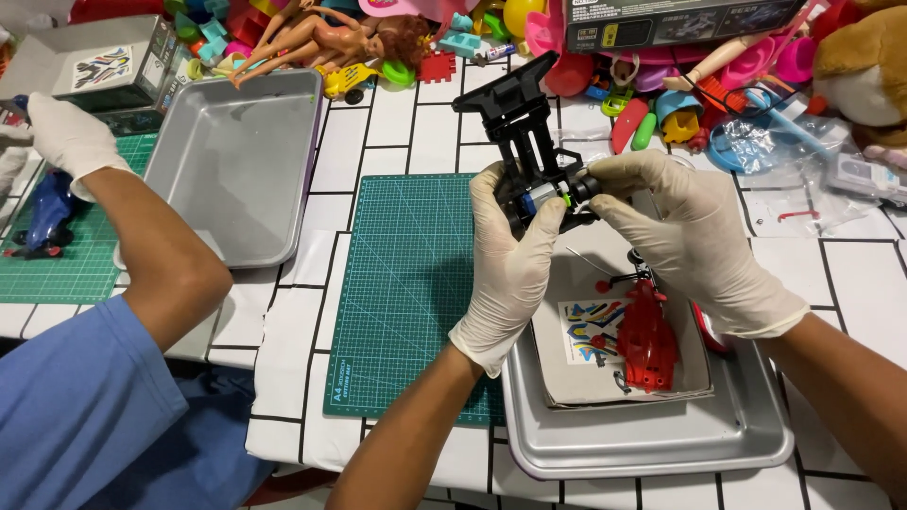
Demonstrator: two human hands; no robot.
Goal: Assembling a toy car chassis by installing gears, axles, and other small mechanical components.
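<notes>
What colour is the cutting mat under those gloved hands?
Green with a pale grid, seen from the head camera: the cutting mat lies below the left hand.

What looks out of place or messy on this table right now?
The heap of toys along the far edge is jumbled, with a doll lying flat among loose pieces. Nearer, both hands, left hand and right hand, hold a black toy chassis; nothing there looks spilled or broken.

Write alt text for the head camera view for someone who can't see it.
Two gloved hands, left and right, hold a black toy car frame above a metal tray containing a red car shell and sticker sheet. A green cutting mat lies alongside; another person's arm is nearby.
</notes>
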